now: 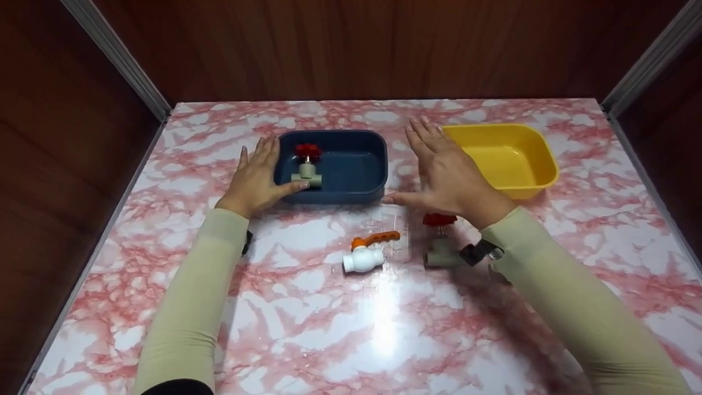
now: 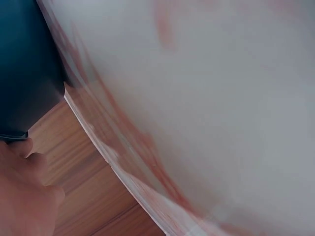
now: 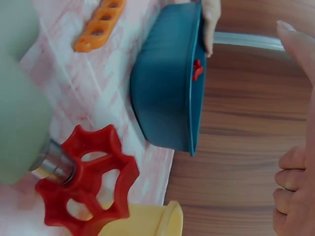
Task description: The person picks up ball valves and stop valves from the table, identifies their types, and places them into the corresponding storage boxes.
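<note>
The left hand lies along the left end of a dark blue basin, fingers extended and thumb over the front rim. Inside that basin, at its left, a grey-green stop valve stands with its red handwheel up. My right hand is held between the blue basin and a yellow basin, fingers straight, thumb spread toward the blue basin's right corner, nothing in its grasp. Below the right wrist stands a second grey-green stop valve, partly hidden; its red handwheel looms close in the right wrist view.
A white ball valve with an orange lever handle lies on the red-and-white marbled table, in front of the blue basin. Wood-patterned panels wall in the table at the back and both sides.
</note>
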`<state>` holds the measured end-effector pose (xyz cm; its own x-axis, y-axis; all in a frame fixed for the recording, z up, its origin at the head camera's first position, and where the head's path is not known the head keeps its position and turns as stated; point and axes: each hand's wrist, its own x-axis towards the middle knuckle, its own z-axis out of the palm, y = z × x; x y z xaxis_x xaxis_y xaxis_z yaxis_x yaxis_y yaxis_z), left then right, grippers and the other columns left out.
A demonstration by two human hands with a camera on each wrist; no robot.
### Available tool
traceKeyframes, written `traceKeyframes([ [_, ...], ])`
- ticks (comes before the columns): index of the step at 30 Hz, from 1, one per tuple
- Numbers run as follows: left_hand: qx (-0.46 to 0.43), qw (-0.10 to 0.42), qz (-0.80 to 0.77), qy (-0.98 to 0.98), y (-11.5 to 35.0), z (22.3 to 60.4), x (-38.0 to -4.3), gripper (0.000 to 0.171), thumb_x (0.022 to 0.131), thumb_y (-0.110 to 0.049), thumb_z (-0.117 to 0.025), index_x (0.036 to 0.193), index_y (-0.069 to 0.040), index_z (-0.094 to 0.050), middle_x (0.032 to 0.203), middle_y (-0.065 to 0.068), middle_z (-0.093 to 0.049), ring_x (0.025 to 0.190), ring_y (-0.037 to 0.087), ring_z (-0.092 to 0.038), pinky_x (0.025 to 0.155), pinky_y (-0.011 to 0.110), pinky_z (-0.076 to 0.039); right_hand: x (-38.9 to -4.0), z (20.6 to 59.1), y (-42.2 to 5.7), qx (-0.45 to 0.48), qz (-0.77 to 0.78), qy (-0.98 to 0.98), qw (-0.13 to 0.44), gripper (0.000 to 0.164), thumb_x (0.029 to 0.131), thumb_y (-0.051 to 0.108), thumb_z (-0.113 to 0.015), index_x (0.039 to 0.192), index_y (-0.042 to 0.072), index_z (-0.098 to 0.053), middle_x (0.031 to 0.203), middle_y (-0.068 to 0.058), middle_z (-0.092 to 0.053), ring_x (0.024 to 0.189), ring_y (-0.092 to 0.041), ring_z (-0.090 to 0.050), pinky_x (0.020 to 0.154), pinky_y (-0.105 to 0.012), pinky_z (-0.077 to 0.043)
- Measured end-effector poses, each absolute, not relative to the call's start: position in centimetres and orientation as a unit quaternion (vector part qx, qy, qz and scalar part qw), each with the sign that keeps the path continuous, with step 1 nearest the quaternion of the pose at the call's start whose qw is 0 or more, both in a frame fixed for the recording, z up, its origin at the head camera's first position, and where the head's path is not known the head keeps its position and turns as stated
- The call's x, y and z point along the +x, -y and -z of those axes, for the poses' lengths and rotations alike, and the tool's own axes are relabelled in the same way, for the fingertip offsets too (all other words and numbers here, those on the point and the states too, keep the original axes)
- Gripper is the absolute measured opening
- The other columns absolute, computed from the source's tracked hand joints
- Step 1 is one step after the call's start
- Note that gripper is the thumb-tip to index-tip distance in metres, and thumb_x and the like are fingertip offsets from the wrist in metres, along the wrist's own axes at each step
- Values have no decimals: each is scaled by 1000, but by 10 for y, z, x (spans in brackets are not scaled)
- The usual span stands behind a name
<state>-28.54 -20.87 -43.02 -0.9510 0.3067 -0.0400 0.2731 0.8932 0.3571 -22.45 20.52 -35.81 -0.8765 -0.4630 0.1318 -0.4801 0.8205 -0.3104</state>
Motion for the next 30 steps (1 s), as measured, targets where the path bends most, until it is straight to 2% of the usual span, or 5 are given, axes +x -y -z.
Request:
traceKeyframes([
  [4,152,49,-178,-971,208,431,-286,146,92,-107,-47,185,-4,-4,198,16,-1,186,38,2,149,68,8,-219,361,-212,237,-170,956,16,132,93,85,-75,185,7,-22,196,-14,-18,185,-40,-14,149,-66,-17],
  [12,152,45,-178,-971,212,433,-286,150,88,-112,-43,186,-5,-4,198,16,-1,186,39,0,149,69,7,-205,367,-218,235,-180,954,46,122,92,72,-87,181,6,-36,188,-21,-40,177,-45,-37,144,-66,-33],
  [20,149,50,-180,-971,212,436,-285,149,89,-111,-42,186,-5,-3,198,16,-1,187,37,2,149,68,8,-188,381,-228,236,-221,941,104,86,88,58,-99,149,1,-76,146,-21,-81,137,-44,-77,119,-63,-63],
  [26,148,50,-183,-971,211,435,-285,148,90,-109,-46,186,-6,-3,198,14,0,187,37,0,149,67,8,-175,386,-241,232,-270,927,117,68,82,46,-107,127,1,-83,118,-16,-85,111,-38,-77,106,-56,-66],
  [30,147,48,-182,-971,210,432,-285,147,90,-109,-47,186,-6,-2,199,14,1,187,36,2,149,67,8,-169,389,-251,235,-289,921,118,68,80,42,-110,131,5,-81,119,-12,-84,111,-32,-72,107,-52,-60],
])
